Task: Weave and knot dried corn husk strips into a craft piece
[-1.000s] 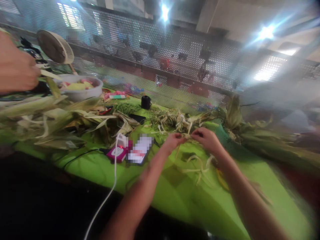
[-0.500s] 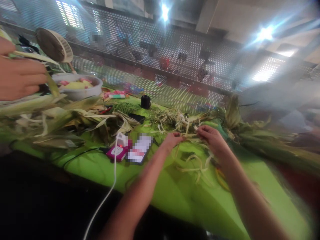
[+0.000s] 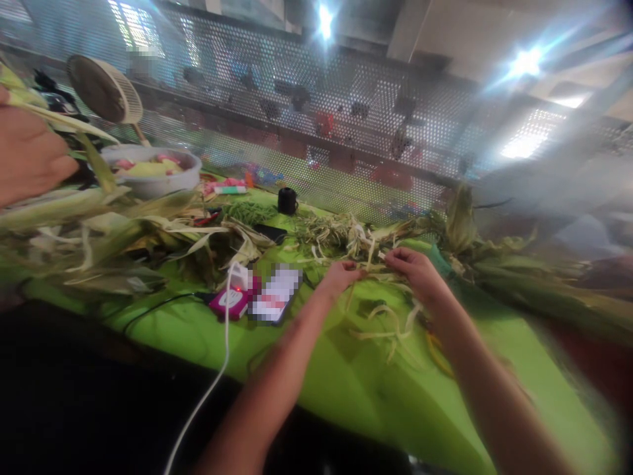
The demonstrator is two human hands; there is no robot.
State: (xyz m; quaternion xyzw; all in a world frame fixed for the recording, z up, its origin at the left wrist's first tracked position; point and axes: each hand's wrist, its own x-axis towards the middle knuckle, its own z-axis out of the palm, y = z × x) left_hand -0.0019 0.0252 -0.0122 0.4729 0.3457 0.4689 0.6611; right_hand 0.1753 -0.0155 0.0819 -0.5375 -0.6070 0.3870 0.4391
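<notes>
My left hand (image 3: 342, 276) pinches a pale strip of corn husk (image 3: 370, 254) over the green table. Close on its right, my right hand (image 3: 409, 265) has thumb and fingers pressed together on a small whitish piece, seemingly husk too. Whether both ends belong to one strip I cannot tell. Behind my hands lies a heap of shredded husk (image 3: 326, 232). Loose curled strips (image 3: 390, 330) rest on the table between my forearms.
Another person's hand (image 3: 32, 155) holds husk at the left edge. Beneath it spreads a husk pile (image 3: 119, 244). A phone (image 3: 277, 297) lies beside a magenta power box (image 3: 232, 300) with a white cable. A white tub (image 3: 185, 178), a fan (image 3: 101, 89) and a black spool-like object (image 3: 287, 200) stand farther back.
My right hand has shifted slightly left, closer to my left hand, which stays about where it was. The other person's hand has drawn back toward the left edge.
</notes>
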